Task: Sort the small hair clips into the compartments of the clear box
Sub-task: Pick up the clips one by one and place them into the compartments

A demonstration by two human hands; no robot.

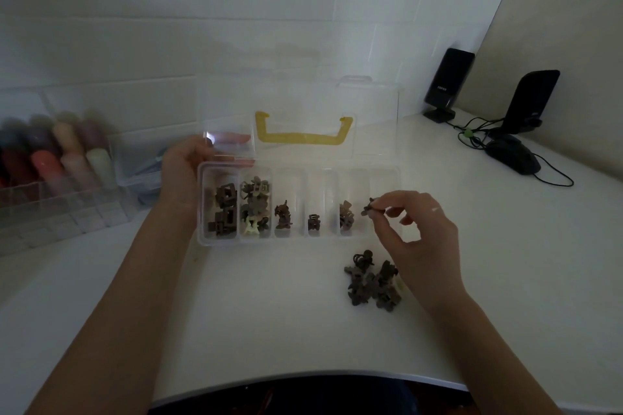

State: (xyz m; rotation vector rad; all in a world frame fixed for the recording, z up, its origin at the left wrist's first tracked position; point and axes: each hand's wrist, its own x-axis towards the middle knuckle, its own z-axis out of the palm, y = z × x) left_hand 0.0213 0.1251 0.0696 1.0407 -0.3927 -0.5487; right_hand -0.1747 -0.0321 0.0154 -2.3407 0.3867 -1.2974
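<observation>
My right hand (pixel 416 229) pinches one small dark hair clip (pixel 371 207) between thumb and forefinger, holding it in the air over the rightmost compartment of the clear box (pixel 300 241), just past the near rim. The other fingers curl loosely. My left hand (pixel 183 175) grips the box's left end, fingers wrapped round the far corner where the open lid (pixel 303 104) with its yellow handle (pixel 303 133) stands up behind.

Between my hands the box has six compartments in a row. Counting from my left hand: a heap of square dark clips (pixel 224 212), a heap of mixed clips with one pale one (pixel 255 209), a single dark clip, a smaller one, then a brownish pair nearest my right hand.

Just under my right wrist, on the white table (pixel 269 313), lies the loose pile of unsorted clips (pixel 374 281). Beyond my left hand stands a blurred organizer with coloured bottles (pixel 57 158); beyond my right, two black speakers (pixel 448 81) and a mouse (pixel 512 153).
</observation>
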